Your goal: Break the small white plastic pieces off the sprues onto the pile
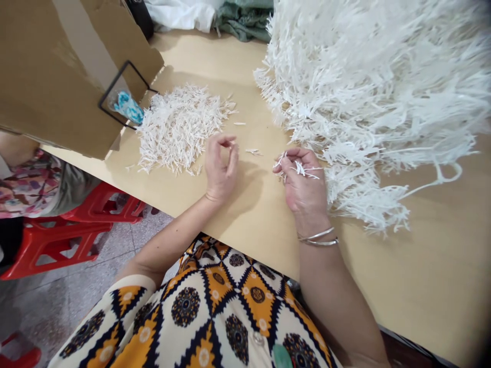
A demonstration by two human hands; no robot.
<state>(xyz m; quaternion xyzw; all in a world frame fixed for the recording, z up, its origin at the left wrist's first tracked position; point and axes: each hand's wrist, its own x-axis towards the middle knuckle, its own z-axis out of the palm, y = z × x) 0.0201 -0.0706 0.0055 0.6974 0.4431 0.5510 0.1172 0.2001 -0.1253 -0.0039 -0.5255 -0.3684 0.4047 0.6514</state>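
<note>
My right hand [307, 184] is closed around a small bunch of white branched plastic strands [299, 167], whose thin ends stick out between thumb and fingers. It is beside the near left edge of a large heap of similar white strands [368, 102]. My left hand [221, 168] is held over the table with thumb and forefinger curled together in a pinch; anything between the tips is too small to make out. Just beyond it lies a lower pile of short white pieces [180, 125]. A few loose pieces [253, 152] lie on the table between the hands.
A cardboard box [76, 61] stands at the left, with a black wire frame [111, 84] and a blue-and-white item in clear wrapping [128, 106] against it. Cloth [245, 18] lies at the back. Red stools [61, 235] and a seated person's lap [34, 189] are left of the table.
</note>
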